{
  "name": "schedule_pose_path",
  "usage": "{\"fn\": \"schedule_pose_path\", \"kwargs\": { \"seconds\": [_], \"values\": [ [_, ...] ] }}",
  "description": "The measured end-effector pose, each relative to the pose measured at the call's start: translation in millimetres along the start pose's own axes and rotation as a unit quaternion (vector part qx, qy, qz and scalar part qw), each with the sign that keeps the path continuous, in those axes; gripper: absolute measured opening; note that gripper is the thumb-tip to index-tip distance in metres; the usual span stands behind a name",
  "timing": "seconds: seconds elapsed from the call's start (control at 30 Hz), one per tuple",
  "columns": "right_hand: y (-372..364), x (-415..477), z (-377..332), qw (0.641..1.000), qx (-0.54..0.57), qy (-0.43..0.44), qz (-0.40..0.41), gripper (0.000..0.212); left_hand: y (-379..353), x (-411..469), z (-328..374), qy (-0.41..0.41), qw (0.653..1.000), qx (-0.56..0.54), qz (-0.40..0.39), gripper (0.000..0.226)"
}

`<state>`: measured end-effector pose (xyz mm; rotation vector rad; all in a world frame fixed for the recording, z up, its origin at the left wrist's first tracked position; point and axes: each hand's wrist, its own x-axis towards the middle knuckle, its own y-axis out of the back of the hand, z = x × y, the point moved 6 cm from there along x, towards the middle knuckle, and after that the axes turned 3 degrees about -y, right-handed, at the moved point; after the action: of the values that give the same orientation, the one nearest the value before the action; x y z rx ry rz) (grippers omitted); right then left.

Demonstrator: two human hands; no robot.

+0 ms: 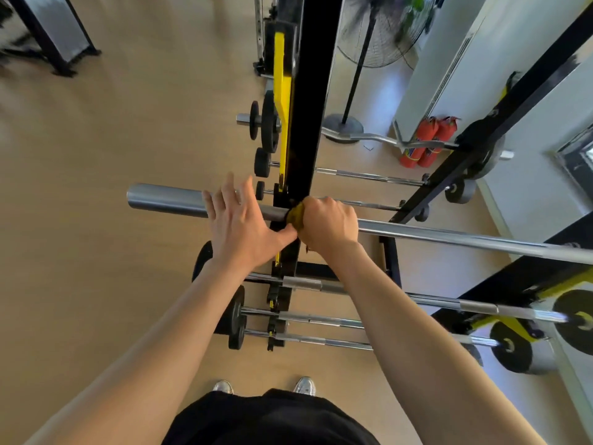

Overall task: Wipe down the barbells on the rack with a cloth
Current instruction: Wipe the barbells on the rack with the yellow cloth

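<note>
tan gym flooring (112,187) fills the left of my view, with a pedestal fan (382,30) and red fire extinguishers (425,144) at the far right by the wall. a black and yellow rack (313,107) stands in the middle, with bars stacked on it nearer and farther from me. the one i'm working on is the top barbell (449,237), lying across the view. its long axis runs left to right. the thick sleeve end points left past the rack, and the thin shaft reaches right out of frame, slanting a little toward the near side.

the right hand (330,224) is curled round the shaft where it crosses the rack. the yellow cloth (296,216) is bunched between palm and bar, and only a tuft shows at the thumb side. the left hand (242,220) lies just beside it on the sleeve, palm down, fingers spread and straight, thumb just beside the cloth. i'd say it is steadying the bar, not gripping it.

as i judge it, the coming stroke turns on this: the long run of shaft lies to the right of the cloth hand, and the short sleeve lies to its left under the other palm. the wipe has to travel along the axis, and rightward is the open way. going left, the spread hand stands in the path. the right hand, wrapped round cloth and bar, is the one placed for it. lower barbells (321,319) sit nearer me beneath my forearms, and neither hand touches them.
</note>
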<state>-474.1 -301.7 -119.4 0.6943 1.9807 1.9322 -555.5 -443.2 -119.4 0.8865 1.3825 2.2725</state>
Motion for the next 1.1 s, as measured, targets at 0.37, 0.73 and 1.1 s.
{"fn": "schedule_pose_path", "kwargs": {
  "seconds": [0.37, 0.73, 1.1],
  "values": [
    [-4.8, 19.7, 52.5, 0.917, 0.156, 0.019, -0.367, 0.03, 12.9, -4.2, 22.1, -0.057, 0.994, -0.088, 0.043, 0.097],
    [4.1, -25.8, 9.6, 0.995, 0.055, 0.063, -0.063, 0.076, 10.8, 7.2, 28.8, 0.001, 0.993, -0.083, 0.084, 0.043],
    [2.2, -6.5, -4.4, 0.98, -0.003, 0.197, -0.006, 0.03, -0.7, 18.3, 18.2, 0.009, 0.992, -0.108, 0.066, 0.019]
  ]
}}
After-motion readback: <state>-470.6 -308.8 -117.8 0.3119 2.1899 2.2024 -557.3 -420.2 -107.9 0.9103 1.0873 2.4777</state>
